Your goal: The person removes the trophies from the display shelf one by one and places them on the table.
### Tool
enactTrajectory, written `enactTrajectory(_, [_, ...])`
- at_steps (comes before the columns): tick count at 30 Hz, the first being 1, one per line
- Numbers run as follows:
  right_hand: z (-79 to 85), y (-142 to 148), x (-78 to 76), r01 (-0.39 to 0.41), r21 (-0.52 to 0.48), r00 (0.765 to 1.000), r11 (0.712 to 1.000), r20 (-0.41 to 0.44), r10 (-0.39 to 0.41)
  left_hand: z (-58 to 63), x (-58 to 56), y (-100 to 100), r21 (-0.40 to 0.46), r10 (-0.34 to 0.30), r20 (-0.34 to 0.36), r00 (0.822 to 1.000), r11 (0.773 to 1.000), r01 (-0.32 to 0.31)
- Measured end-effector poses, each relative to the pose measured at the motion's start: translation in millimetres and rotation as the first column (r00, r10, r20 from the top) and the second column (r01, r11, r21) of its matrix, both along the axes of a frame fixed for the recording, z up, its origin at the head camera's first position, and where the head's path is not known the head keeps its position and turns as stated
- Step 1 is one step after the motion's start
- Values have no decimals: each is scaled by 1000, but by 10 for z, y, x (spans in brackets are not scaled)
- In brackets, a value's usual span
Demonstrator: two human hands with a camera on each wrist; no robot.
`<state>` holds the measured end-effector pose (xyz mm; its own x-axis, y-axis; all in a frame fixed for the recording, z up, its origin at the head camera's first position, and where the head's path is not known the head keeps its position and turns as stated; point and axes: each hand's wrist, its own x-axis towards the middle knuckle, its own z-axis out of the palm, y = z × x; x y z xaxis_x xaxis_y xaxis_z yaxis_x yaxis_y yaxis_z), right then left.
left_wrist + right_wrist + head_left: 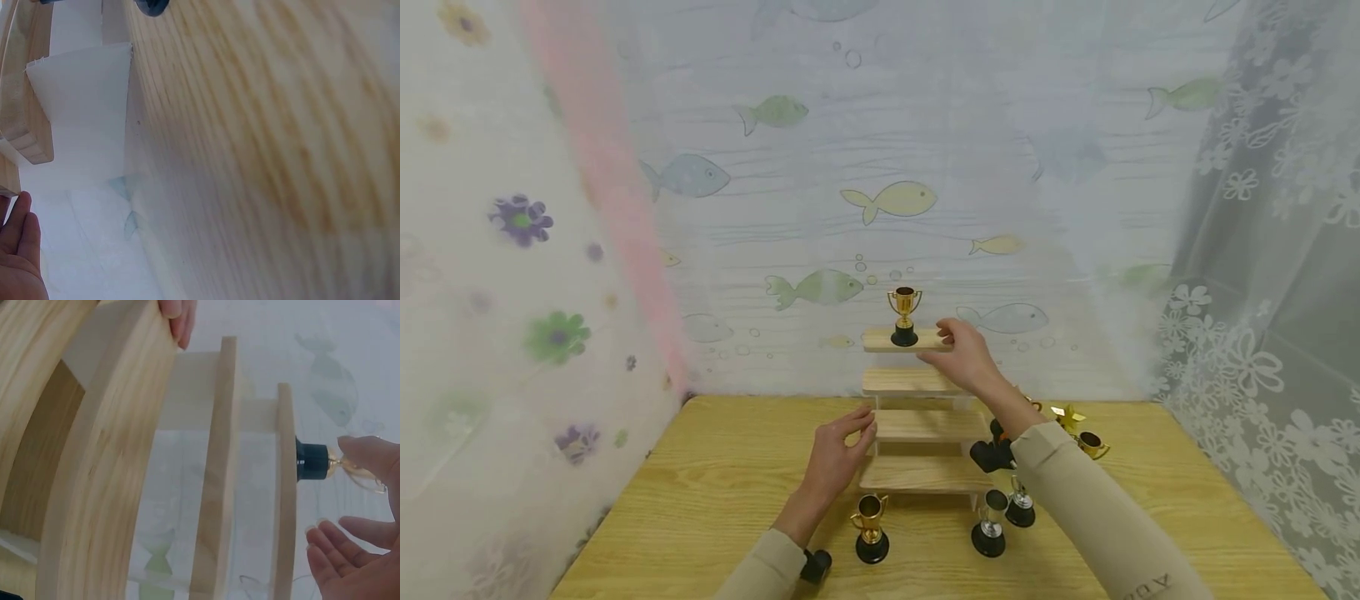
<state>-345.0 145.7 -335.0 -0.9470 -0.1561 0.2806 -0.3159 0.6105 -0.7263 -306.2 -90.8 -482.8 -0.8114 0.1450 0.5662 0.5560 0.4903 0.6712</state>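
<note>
A small gold trophy cup (905, 310) with a black base stands upright on the top tier of a stepped wooden shelf (925, 472). My right hand (958, 354) is beside it at that tier's right end. Seen from the right wrist, thumb and fingers of this hand (365, 550) are spread, with the thumb close to the gold cup (342, 464). My left hand (838, 450) has its fingertips at the left end of a middle tier. In the left wrist view, the fairly straight fingers (26, 234) meet a board's end.
In front of the shelf stand another gold trophy (870, 529) and two silver ones (990, 525). A black base (817, 567) shows by the left sleeve. Behind the right forearm are a gold star (1067, 417), a gold cup (1090, 444) and black bases. A fish-print curtain (887, 125) hangs behind.
</note>
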Motion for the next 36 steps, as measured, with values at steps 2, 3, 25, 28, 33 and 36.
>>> enactTrajectory(2, [-11,-23,-38,5,-3,1000,1000,2,-5,-8,-1,-3,0,2,-1,1000,1000,-2])
enactTrajectory(3, [-16,-34,-53,6,-4,1000,1000,3,-6,-10,-2,-3,0,1,-3,1000,1000,-1])
enactTrajectory(25, [-73,-276,-285,42,-71,999,997,25,-40,10,6,6,-11,7,8,1000,1000,-7])
enactTrajectory(28, [-100,-296,-312,62,-86,998,994,15,-61,3,9,10,-13,7,6,1000,1000,-7])
enactTrajectory(33, [-135,-339,-356,82,-85,997,993,-2,-83,1,12,10,-8,7,0,1000,1000,-7])
enactTrajectory(36, [-143,-364,-378,91,-76,996,993,-9,-92,10,10,5,-2,11,-1,1000,1000,-11])
